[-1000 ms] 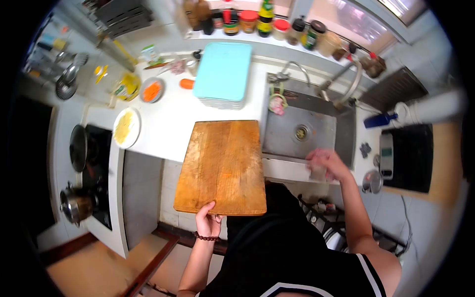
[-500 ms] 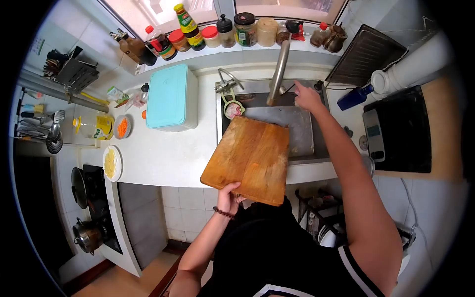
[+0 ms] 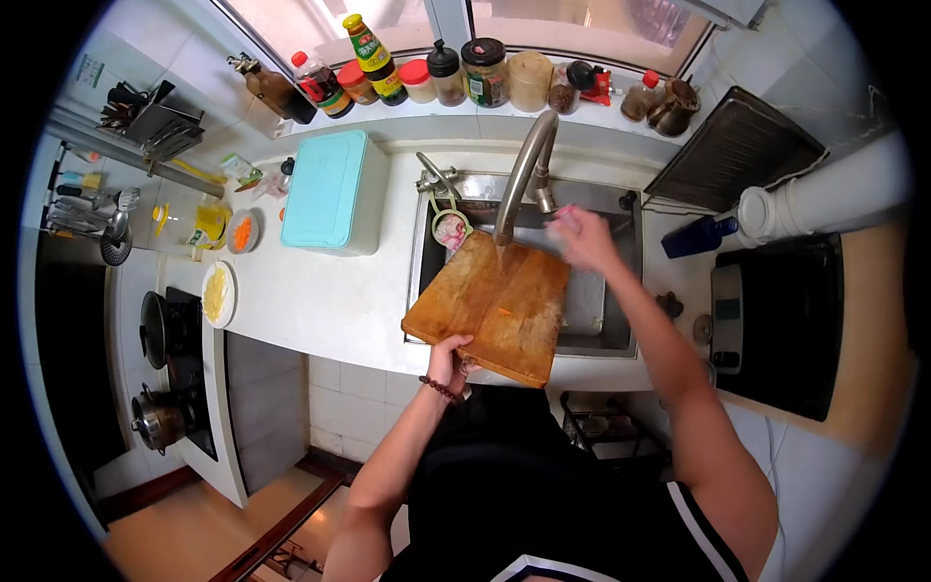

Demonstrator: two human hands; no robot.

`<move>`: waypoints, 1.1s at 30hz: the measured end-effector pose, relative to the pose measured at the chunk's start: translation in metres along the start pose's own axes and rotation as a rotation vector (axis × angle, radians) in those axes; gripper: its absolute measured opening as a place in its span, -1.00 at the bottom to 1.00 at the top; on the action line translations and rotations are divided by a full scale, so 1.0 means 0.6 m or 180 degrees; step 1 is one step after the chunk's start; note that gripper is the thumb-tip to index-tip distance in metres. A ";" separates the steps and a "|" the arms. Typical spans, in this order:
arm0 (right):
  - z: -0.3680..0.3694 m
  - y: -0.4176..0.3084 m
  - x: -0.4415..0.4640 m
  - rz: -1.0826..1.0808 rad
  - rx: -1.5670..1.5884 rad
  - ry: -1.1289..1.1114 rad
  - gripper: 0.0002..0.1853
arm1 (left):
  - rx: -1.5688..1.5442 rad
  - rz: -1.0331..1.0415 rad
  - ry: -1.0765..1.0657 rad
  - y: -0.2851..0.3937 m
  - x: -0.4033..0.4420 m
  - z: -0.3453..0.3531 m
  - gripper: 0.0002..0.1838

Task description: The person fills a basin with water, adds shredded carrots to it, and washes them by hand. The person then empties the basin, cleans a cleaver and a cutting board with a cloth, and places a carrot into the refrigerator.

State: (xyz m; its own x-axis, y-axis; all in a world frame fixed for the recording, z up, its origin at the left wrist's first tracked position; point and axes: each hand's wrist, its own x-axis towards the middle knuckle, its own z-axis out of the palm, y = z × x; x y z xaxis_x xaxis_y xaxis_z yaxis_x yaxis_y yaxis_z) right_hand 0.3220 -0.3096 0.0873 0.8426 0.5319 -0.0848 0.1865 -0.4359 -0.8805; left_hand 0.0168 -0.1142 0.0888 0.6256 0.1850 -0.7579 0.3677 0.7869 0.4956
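My left hand [image 3: 450, 364] grips the near edge of a wooden cutting board [image 3: 490, 310], thumb on top. The board is tilted over the front of the metal sink [image 3: 621, 330], with a small orange scrap on its face. Above its far edge hangs the spout of the tap [image 3: 529, 170], and a dark wet streak runs down the wood below it. My right hand [image 3: 582, 240] is beside the tap, just past the board's right corner; motion smears its fingers. A green-rimmed strainer [image 3: 451, 229] with pinkish scraps sits at the sink's left corner.
Left on the counter stand a turquoise-lidded box [image 3: 330, 189], a bowl of orange shreds [image 3: 242, 233] and a plate of pale yellow shreds [image 3: 219, 294]. Jars and bottles [image 3: 485, 73] line the windowsill. On the right are a blue bottle [image 3: 700, 236] and a black-topped appliance [image 3: 786, 320].
The tap's spout has swung left over the board, and a wet streak now shows on the wood. My right hand has moved down and left from behind the tap. My left hand keeps its hold.
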 end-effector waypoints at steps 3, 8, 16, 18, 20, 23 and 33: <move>0.064 -0.129 -0.093 0.0524 0.1473 -0.1022 -0.76 | 0.0044 -0.0113 -0.0075 0.012 0.019 0.012 -0.58; 0.156 -0.114 -0.163 -0.1707 0.0889 -0.1421 -0.66 | -0.0247 -0.0182 -0.0330 0.009 0.045 0.015 -0.60; 0.173 0.175 0.006 -0.0878 -0.0357 -0.0605 -0.79 | 0.0179 -0.0122 0.0057 0.012 0.060 0.039 -0.56; 0.167 0.183 0.046 0.0821 -0.0104 -0.0681 -0.76 | 0.0007 -0.0257 0.0118 0.010 0.073 0.037 -0.56; 0.155 0.097 0.053 0.0270 -0.0063 -0.0344 -0.75 | 0.0089 -0.0202 0.0163 0.021 0.064 0.056 -0.57; 0.184 -0.069 0.000 -0.1017 0.0821 -0.0673 -0.77 | 0.0284 -0.0217 0.0184 0.021 0.061 0.057 -0.59; 0.269 0.238 0.063 -0.0065 0.0993 -0.0892 -0.62 | 0.0130 -0.0315 0.0245 0.024 0.047 0.042 -0.66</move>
State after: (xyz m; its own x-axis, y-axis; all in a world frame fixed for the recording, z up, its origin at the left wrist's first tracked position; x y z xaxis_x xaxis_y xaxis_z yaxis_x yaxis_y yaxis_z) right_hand 0.2988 -0.2349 -0.1171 0.6622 0.7338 -0.1517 0.0034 -0.2054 -0.9787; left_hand 0.0570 -0.1125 0.0853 0.5309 0.1534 -0.8334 0.4536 0.7793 0.4324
